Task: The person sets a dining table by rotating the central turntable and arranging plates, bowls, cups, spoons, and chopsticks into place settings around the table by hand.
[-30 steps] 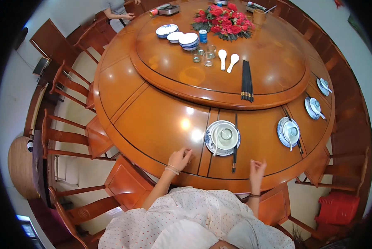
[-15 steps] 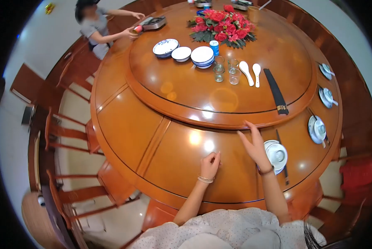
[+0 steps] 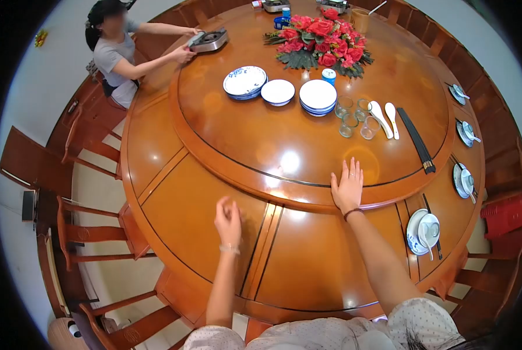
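Observation:
My right hand [image 3: 348, 188] lies with fingers spread on the near edge of the raised round turntable [image 3: 243, 154]. My left hand [image 3: 228, 221] hovers over the outer table [image 3: 199, 227], fingers loosely curled, holding nothing visible. On the turntable stand a stack of patterned plates [image 3: 245, 81], a white bowl [image 3: 278, 91], a stack of white bowls [image 3: 318, 96], a blue can [image 3: 329, 76], several glasses [image 3: 368, 128], two white spoons [image 3: 392, 119] and black chopsticks [image 3: 415, 140].
At the back left another person [image 3: 116, 58] has both hands at a portable stove [image 3: 210, 41]. Red flowers [image 3: 322, 38] stand mid-turntable. A place setting [image 3: 424, 232] lies right of my right hand, with more along the right edge. Wooden chairs [image 3: 92, 233] line the left side.
My right hand has moved forward onto the turntable's rim; my left hand has shifted left. The view has turned, and the plates and glasses appear nearer. The other person now reaches to the stove.

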The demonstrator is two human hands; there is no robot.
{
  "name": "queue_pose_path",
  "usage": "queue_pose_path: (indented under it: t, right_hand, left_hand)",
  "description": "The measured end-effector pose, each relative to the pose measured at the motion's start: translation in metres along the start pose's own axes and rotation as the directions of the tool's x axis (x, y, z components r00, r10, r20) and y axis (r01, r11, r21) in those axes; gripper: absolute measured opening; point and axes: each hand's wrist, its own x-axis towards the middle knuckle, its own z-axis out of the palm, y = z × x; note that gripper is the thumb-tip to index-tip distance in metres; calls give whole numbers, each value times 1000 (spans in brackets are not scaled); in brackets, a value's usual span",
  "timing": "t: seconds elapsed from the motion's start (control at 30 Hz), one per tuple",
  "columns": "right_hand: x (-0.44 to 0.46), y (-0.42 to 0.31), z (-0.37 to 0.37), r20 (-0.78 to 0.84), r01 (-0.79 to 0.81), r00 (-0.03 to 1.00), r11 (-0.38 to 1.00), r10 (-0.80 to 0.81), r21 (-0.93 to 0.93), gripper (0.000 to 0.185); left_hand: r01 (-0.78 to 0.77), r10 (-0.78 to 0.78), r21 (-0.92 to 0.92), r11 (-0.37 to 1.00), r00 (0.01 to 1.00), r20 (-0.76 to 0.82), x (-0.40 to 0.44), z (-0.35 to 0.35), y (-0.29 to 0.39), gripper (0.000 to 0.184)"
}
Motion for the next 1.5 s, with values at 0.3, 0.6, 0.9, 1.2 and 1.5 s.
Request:
queue_pose_path:
  t: [0.3, 0.6, 0.9, 1.2, 1.5]
  right_hand:
    - [3, 1, -4, 101, 60, 994, 994, -51, -88, 59]
    - [8, 5, -10, 150, 68, 987, 995, -57, -68, 61]
    - [11, 17, -15, 130, 106, 987, 991, -95, -81, 59]
    - [11, 44, -19, 60, 131, 990, 990, -128, -45, 53]
    - [8, 90, -21, -71, 210, 976, 976, -206, 48, 36]
  left_hand:
    - [261, -232, -153, 953, 955, 183, 289, 115, 0, 64]
    - [357, -355, -8, 934, 931, 81, 366, 157, -6, 35]
    - [425, -424, 12, 905, 901, 95, 362, 155, 18, 22]
    - [157, -147, -126, 979, 985, 87, 345, 150, 1, 35]
    - [-50, 133, -309, 950, 958, 254, 171, 27, 10, 31]
